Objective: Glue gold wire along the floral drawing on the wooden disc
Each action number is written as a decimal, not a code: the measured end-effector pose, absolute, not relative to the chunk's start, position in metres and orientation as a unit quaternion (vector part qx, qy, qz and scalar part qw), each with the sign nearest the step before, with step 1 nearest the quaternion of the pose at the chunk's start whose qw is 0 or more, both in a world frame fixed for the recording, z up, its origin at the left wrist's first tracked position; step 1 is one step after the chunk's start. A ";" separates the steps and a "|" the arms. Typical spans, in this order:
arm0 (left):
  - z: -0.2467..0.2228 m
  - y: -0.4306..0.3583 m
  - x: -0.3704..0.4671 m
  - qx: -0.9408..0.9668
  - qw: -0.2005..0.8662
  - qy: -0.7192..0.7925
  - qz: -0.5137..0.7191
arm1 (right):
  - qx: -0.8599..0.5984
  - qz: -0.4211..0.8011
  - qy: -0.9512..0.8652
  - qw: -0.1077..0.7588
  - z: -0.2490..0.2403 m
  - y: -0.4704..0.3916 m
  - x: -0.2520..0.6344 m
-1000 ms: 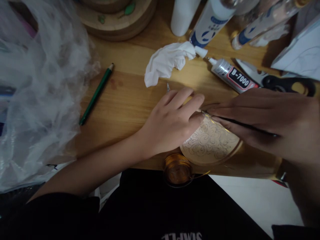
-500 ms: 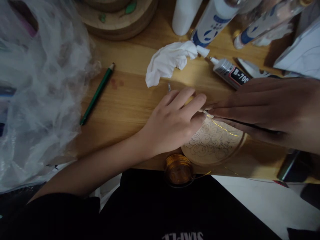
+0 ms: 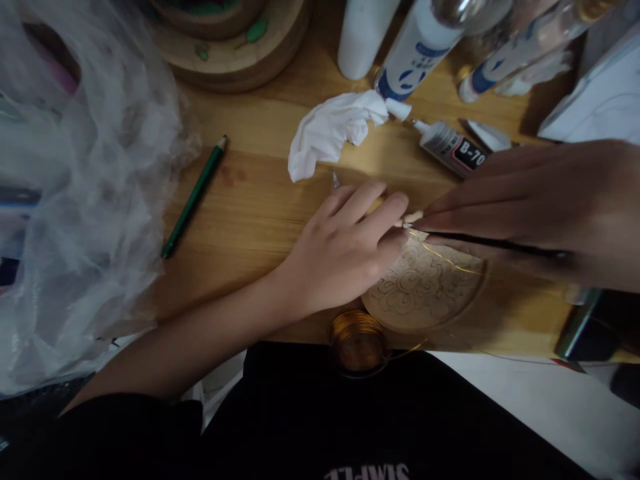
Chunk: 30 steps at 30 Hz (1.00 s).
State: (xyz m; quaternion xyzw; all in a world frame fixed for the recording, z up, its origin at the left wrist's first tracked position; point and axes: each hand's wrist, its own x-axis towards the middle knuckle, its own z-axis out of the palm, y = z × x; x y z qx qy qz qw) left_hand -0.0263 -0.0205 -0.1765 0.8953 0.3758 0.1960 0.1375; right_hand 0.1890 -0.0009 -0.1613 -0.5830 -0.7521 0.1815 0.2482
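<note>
A round wooden disc [image 3: 425, 287] with a pencilled flower pattern lies near the table's front edge. My left hand [image 3: 350, 247] rests over its upper left part, fingers curled, thumb and forefinger pinched at a small pale piece at the disc's top. Dark slim tweezers [image 3: 500, 245] are gripped in my right hand [image 3: 530, 207], their tips at that same spot by the left fingertips. From there a thin gold wire [image 3: 450, 261] runs across the disc to the right. Beside the disc, at the edge, sits a spool of copper-coloured wire [image 3: 357, 340].
Crumpled tissue [image 3: 335, 130], a B-7000 glue tube [image 3: 453, 148] and bottles [image 3: 415, 53] stand or lie beyond my hands. A green pencil [image 3: 195, 197] and plastic bag [image 3: 90, 200] are on the left, a round wooden base [image 3: 240, 63] at the back.
My right hand and the tweezers have shifted slightly, so more of the tweezers and the pale piece shows. The whole view has moved a little. My left hand keeps its pose.
</note>
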 end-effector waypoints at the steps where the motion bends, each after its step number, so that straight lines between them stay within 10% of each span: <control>1: -0.178 -0.021 -0.026 0.897 0.123 0.372 0.204 | -0.590 0.180 -0.746 0.250 -0.155 -0.007 0.190; 13: -0.185 -0.026 -0.025 0.893 0.088 0.352 0.266 | -0.640 0.159 -0.679 0.322 -0.137 -0.075 0.171; 30: -0.177 -0.022 -0.024 0.905 -0.009 0.338 0.258 | -0.536 -0.039 -0.816 0.210 -0.166 -0.091 0.159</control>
